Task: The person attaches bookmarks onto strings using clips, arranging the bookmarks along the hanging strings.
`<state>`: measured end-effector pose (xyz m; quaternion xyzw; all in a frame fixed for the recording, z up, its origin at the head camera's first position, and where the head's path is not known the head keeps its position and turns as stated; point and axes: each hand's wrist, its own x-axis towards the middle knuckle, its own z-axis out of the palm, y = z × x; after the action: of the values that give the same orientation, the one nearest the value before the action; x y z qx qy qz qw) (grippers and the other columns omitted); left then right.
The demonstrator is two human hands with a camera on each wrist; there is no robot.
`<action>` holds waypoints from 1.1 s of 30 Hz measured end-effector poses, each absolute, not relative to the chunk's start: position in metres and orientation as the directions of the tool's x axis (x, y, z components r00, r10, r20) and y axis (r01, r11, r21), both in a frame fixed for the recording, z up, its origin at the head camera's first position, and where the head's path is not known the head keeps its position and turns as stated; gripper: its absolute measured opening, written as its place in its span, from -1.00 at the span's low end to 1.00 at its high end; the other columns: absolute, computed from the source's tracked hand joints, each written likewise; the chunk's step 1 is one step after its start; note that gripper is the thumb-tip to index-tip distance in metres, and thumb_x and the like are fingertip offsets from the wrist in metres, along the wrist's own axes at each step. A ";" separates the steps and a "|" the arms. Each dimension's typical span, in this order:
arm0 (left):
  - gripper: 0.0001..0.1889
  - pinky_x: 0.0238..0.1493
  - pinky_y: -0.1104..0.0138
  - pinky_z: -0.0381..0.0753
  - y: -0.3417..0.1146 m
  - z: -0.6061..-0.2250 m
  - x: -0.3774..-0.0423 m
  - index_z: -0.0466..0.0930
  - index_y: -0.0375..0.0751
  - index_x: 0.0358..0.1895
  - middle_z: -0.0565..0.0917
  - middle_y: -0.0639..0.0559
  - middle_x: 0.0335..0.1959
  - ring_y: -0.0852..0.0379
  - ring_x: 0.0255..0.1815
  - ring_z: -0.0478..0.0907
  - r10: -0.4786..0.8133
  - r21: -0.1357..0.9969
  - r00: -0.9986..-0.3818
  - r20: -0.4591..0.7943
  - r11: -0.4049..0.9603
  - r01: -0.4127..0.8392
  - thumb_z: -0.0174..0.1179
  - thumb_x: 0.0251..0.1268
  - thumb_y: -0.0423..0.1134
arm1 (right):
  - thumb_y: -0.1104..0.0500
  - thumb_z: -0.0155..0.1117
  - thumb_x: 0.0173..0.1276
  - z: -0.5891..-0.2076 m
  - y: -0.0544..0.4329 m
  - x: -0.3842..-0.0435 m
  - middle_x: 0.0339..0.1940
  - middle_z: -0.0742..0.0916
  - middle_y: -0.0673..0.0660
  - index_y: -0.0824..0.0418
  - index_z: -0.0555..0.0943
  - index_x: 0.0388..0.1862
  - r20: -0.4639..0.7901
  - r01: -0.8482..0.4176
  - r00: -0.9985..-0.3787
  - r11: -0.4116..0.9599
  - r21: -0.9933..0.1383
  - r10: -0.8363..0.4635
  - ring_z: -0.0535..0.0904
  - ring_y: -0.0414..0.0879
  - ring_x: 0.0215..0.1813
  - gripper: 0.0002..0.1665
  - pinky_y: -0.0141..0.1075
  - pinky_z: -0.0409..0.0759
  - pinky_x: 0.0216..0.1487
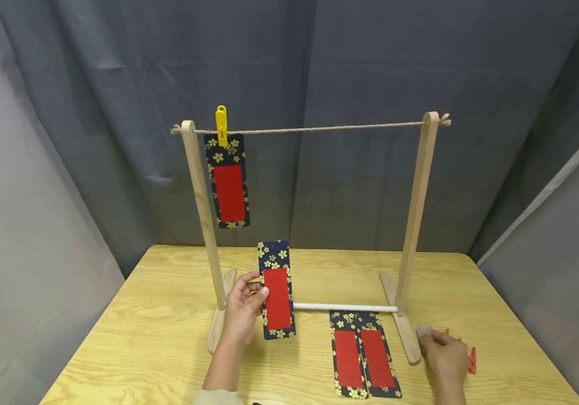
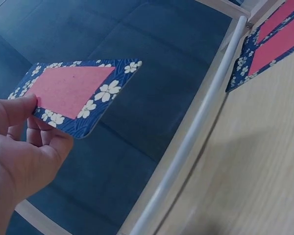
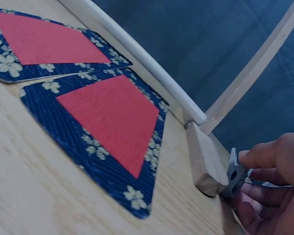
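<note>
My left hand (image 1: 242, 309) pinches a dark blue bookmark-like card (image 1: 277, 298) by its left edge, thumb on the front. The card has pale flowers and a red panel, and is held upright above the table, in front of the rack's left side. My right hand (image 1: 446, 357) pinches a grey clothespin (image 3: 236, 175) by the foot of the rack's right post. A matching card (image 1: 229, 193) hangs from the string (image 1: 319, 129) at the left, under a yellow clothespin (image 1: 221, 126). Two more such cards (image 1: 347, 360) lie side by side on the table.
The wooden rack has a left post (image 1: 202, 219), a right post (image 1: 416, 219) and a white bar (image 1: 345, 307) low between them. Red clothespins (image 1: 473, 360) lie right of my right hand, partly hidden. Grey curtains (image 1: 370, 67) stand behind the table (image 1: 142, 337).
</note>
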<state>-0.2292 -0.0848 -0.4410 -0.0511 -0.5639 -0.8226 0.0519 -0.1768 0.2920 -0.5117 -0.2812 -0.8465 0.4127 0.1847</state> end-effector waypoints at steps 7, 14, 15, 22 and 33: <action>-0.62 -0.50 0.46 0.41 -0.086 -0.424 -0.231 0.35 -0.32 0.13 0.43 -0.05 -0.26 0.21 -0.38 0.45 -0.023 0.932 -0.989 0.148 -0.332 0.147 0.12 0.24 -0.51 | 0.23 0.18 0.24 -0.501 0.293 -0.174 -0.19 0.67 0.36 0.49 0.54 -0.02 -0.020 0.344 -0.743 0.356 -0.869 0.669 0.51 0.27 -0.07 -0.60 0.03 0.36 -0.04; -0.63 -0.43 0.43 0.48 -0.087 -0.409 -0.238 0.34 -0.37 0.12 0.42 -0.08 -0.27 0.18 -0.37 0.45 -0.028 0.929 -0.983 0.180 -0.323 0.180 0.09 0.24 -0.54 | -0.02 0.24 0.28 -0.488 0.295 -0.177 -0.08 0.68 0.21 0.37 0.43 0.18 -0.155 0.352 -0.785 0.227 -0.908 0.599 0.43 0.22 0.11 -0.37 0.19 -0.08 0.26; -0.63 -0.43 0.43 0.48 -0.086 -0.408 -0.239 0.35 -0.36 0.12 0.42 -0.08 -0.27 0.18 -0.37 0.44 -0.022 0.928 -0.983 0.184 -0.326 0.181 0.09 0.24 -0.55 | -0.06 0.25 0.26 -0.486 0.296 -0.176 -0.10 0.69 0.16 0.35 0.41 0.21 -0.173 0.349 -0.793 0.204 -0.915 0.584 0.41 0.21 0.13 -0.32 0.16 -0.07 0.28; -0.63 -0.43 0.42 0.49 -0.084 -0.394 -0.244 0.36 -0.36 0.12 0.43 -0.11 -0.26 0.17 -0.37 0.44 -0.007 0.915 -0.969 0.249 -0.326 0.237 0.11 0.24 -0.53 | -0.01 0.37 0.19 -0.467 0.300 -0.175 -0.24 0.57 -0.23 0.29 0.28 0.34 -0.245 0.262 -0.851 -0.027 -0.965 0.465 0.42 -0.24 -0.17 -0.17 -0.33 0.42 -0.11; -0.67 -0.48 0.43 0.40 -0.081 -0.370 -0.244 0.40 -0.31 0.07 0.42 -0.05 -0.30 0.18 -0.36 0.41 -0.028 0.920 -0.966 0.256 -0.300 0.253 0.07 0.26 -0.55 | -0.04 0.39 0.15 -0.436 0.300 -0.183 -0.27 0.55 -0.18 0.10 0.36 0.24 -0.222 0.235 -0.874 -0.024 -0.972 0.432 0.34 -0.13 -0.32 -0.29 -0.33 0.29 -0.57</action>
<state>-0.2440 -0.0808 -0.3705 -0.0959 -0.5852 -0.8004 0.0879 -0.1828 0.3000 -0.4362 -0.2402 -0.6948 0.6740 0.0730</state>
